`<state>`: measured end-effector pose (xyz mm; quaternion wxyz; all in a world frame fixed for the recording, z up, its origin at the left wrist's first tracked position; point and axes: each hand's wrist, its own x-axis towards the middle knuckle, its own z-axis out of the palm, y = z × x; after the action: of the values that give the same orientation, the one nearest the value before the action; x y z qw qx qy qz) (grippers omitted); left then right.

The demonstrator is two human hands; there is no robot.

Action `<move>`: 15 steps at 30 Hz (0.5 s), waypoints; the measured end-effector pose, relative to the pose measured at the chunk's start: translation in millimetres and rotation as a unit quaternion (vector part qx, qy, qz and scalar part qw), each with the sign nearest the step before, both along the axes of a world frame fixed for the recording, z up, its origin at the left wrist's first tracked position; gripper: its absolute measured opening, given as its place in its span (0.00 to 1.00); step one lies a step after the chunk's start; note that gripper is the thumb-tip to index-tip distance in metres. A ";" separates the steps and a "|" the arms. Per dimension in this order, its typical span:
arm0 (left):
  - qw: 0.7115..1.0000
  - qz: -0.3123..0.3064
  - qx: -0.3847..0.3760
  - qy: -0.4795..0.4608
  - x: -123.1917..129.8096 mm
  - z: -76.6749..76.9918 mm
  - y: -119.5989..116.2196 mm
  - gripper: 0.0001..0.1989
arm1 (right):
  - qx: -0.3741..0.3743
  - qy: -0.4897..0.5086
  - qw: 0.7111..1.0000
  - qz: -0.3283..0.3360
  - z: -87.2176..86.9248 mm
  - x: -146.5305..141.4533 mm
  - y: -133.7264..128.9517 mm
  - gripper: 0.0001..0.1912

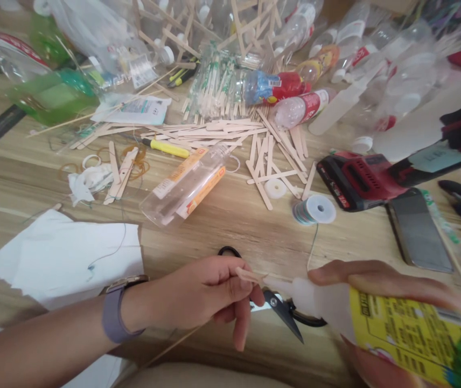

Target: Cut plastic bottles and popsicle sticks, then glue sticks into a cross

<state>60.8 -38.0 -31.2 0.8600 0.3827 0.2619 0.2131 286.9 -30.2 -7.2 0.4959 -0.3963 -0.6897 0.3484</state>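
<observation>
My left hand (pixel 222 293), with a watch on the wrist, pinches a short piece of wooden craft stick (pixel 249 276) between thumb and forefinger. My right hand (pixel 379 285) is wrapped round a glue bottle (pixel 408 334) with a yellow label, tipped on its side. The bottle's white nozzle (pixel 281 284) points left, close to the end of the stick; whether they touch I cannot tell. Beneath both hands lie black scissors (pixel 285 315) on the table. A spool of thread (pixel 315 209) stands just beyond, its loose end running down toward my right hand.
Loose craft sticks (pixel 214 129) spread across the middle, near an empty plastic bottle (pixel 186 186) and a yellow-handled tool (pixel 168 147). White paper (pixel 72 248) lies at left. A red and black power tool (pixel 363 180) and a phone (pixel 418 231) are at right. Plastic bottles crowd the back.
</observation>
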 end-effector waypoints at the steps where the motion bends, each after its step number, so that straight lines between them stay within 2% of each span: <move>1: 1.000 0.000 0.000 0.004 0.0 0.4 0.2 0.24 | 0.008 0.006 1.000 -0.009 -1.7 -1.7 -0.5 0.23; 6: 0.998 -0.010 0.025 0.061 -0.6 0.0 -1.3 0.21 | 0.018 0.009 1.000 -0.010 -6.5 -6.0 -1.5 0.21; 10: 0.998 -0.001 0.018 0.056 -1.4 -4.3 -5.1 0.15 | 0.009 0.010 1.000 -0.010 -6.5 -5.6 1.1 0.19; 15: 0.998 0.005 0.012 0.065 -1.1 -4.5 -5.0 0.14 | 0.089 0.040 0.995 0.008 -0.9 0.2 4.0 0.22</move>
<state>59.7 -43.0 -35.7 0.8354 0.4044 0.3170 0.1950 287.2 -26.2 -8.1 0.5536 -0.3303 -0.7009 0.3052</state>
